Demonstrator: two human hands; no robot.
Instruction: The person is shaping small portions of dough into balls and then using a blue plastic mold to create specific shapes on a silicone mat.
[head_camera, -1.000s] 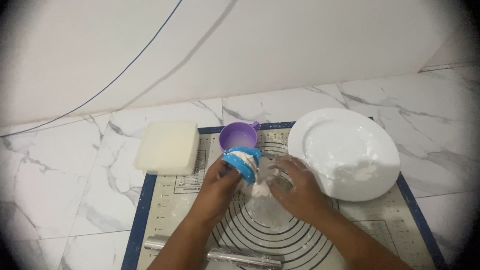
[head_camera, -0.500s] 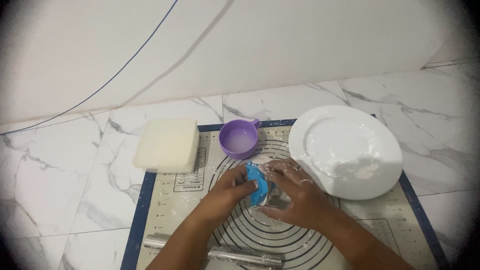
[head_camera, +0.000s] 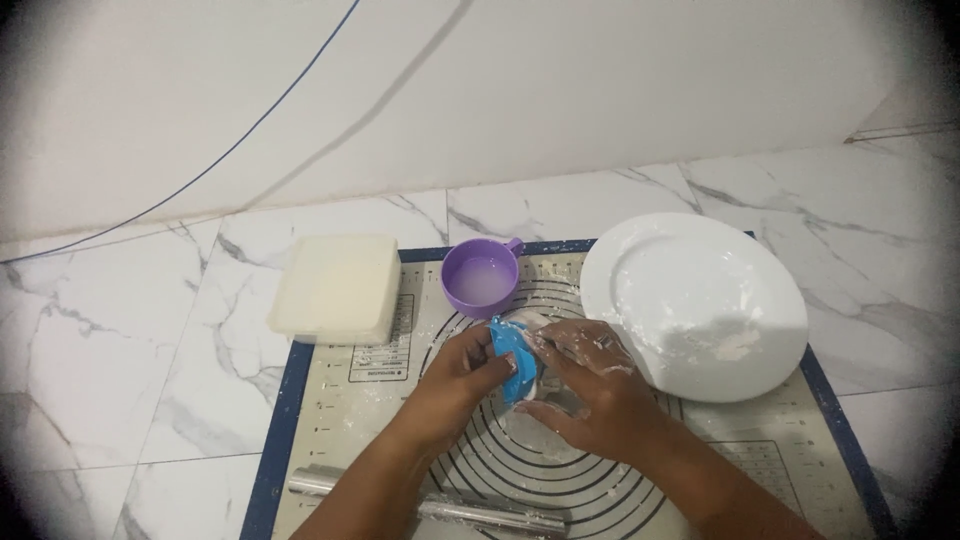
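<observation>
The blue dumpling press (head_camera: 512, 358) sits at the middle of the baking mat (head_camera: 330, 420), pinched between both my hands and folded nearly closed, with a bit of white dough showing at its far edge. Starting from the left, I see a pale rectangular lidded box (head_camera: 337, 287) on the mat's far-left corner, partly over the marble surface (head_camera: 120, 360). Near me lies a metal rolling pin (head_camera: 450, 508). My left hand (head_camera: 462, 372) has its grip closed on the press's left side. Just beyond stands a purple cup (head_camera: 481, 276) holding cloudy liquid. My floury right hand (head_camera: 590, 385) clamps the press from the right. Farthest right, a white plate (head_camera: 700, 300) rests, dusted with flour.
</observation>
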